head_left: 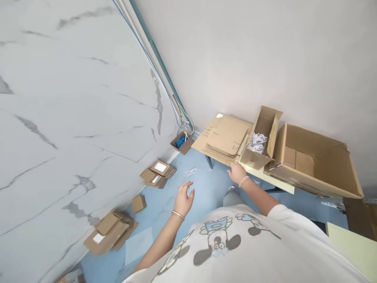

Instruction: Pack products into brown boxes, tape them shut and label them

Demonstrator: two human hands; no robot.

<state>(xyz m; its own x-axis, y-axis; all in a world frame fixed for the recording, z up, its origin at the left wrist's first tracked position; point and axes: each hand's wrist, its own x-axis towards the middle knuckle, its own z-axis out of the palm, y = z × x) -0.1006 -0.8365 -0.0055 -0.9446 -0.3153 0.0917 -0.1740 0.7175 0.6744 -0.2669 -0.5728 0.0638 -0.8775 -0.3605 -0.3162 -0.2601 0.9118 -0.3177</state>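
Beyond the shirt [265, 251], left hand [183, 199] hung spread; right hand [237, 173], grip untellable, sat at flattened cardboard [226, 137] I judged light, stiff, best edge-held.

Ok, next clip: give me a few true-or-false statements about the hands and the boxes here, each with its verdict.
1. The right hand is at the table edge, next to the flat cardboard stack. True.
2. The left hand holds a small box. False: it is empty, with its fingers spread, over the blue floor.
3. The narrow open box has white items in it. True.
4. The large open box stands on the floor. False: it sits on the table, just beside the narrow open box.
5. All the cardboard is on the table. False: small boxes also lie on the floor by the wall.
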